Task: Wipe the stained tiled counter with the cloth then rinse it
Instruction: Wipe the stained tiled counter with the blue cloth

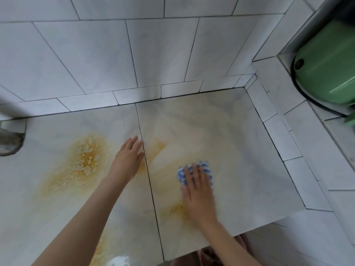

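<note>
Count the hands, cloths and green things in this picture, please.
Hands: 2, left hand and right hand
Cloth: 1
Green container: 1
Total: 4

The cloth [195, 172] was blue with white spots. The table [221, 131] was pale marbled grey-white tile with dark grout, blotched by an orange-yellow stain [82, 162]. A green container [326, 68] stood nearby.

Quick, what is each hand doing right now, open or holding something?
Left hand: open, fingers straight, holding nothing.
Right hand: open, straight fingers pressing the cloth onto the counter.
</note>
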The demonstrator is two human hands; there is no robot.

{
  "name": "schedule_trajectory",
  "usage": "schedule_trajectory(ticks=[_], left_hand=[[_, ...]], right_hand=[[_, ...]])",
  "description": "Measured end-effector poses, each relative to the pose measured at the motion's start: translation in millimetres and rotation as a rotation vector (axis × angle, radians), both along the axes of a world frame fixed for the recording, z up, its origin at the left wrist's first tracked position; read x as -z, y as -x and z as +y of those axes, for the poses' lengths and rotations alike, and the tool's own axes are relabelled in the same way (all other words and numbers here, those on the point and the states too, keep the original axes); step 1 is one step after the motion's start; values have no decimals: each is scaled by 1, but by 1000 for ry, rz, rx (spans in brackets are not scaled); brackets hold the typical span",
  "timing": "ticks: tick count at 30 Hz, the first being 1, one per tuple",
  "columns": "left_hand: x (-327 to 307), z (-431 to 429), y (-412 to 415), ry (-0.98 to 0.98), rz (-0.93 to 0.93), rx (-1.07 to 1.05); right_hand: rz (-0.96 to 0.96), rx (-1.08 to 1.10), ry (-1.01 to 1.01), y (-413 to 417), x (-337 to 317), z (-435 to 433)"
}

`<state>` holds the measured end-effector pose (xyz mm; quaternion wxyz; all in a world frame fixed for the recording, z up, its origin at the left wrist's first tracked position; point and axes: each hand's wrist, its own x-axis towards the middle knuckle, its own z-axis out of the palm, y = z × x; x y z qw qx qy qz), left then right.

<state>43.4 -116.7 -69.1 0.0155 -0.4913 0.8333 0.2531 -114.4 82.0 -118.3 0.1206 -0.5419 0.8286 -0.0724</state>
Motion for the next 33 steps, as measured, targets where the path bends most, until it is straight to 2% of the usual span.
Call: schedule_trajectory(ticks=[4,8,14,20,27,30,33], left_hand=[[0,0,0,1,1,-1],[-1,3,-3,0,-2,21],[-1,17,-7,7,-45,48],[-3,15,-10,-31,-59,59],[-10,25,-19,-63,-19,53],[-15,37,-32,-66,21,43],[-23,49,-45,-48,90,6]], right_hand=[[-63,-206,54,-73,-8,15],[9,-341,-8,-40,-4,19],[154,-83,-85,55,-4,50],[73,137,-43,-1,-3,52],[-53,-120,-19,-116,-8,43],[-48,-213,-22,-113,-7,35],[-5,-252,-10,-71,-2,34]])
